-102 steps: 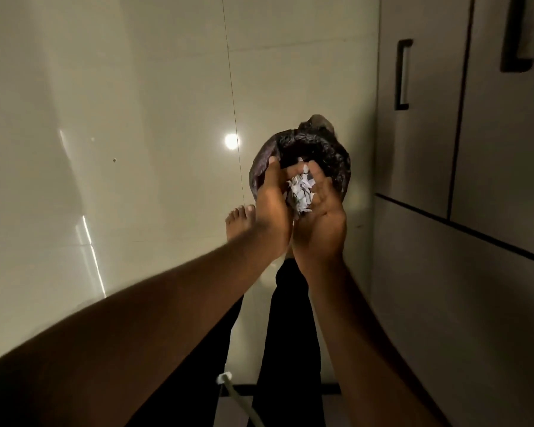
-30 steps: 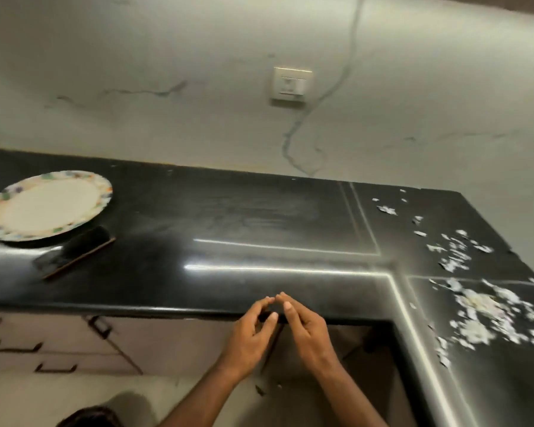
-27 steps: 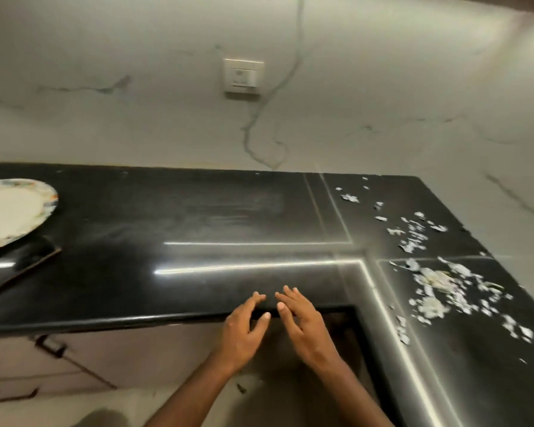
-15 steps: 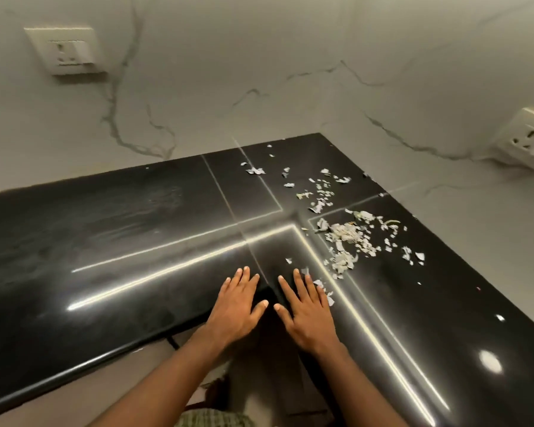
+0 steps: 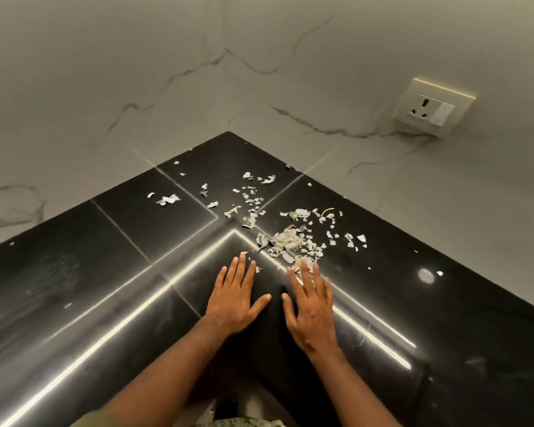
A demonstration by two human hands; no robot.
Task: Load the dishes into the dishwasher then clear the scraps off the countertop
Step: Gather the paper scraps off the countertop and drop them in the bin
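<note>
Both hands have slid forward from the countertop's (image 5: 74,272) inner front edge: left hand (image 5: 235,298) flat and spread, grasping nothing; right hand (image 5: 310,309) flat too, its fingertips (image 5: 304,266) touching the scraps (image 5: 285,241), which lie scattered toward the surface's back corner below a wall socket (image 5: 429,109).

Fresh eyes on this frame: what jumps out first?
The pale scraps scattered over the inner corner of the glossy black countertop, thickest just ahead of the fingers. Next, the two flat hands side by side near the front edge: the left hand on bare stone, the right hand with fingertips at the edge of the pile. A wall socket sits upper right.
</note>
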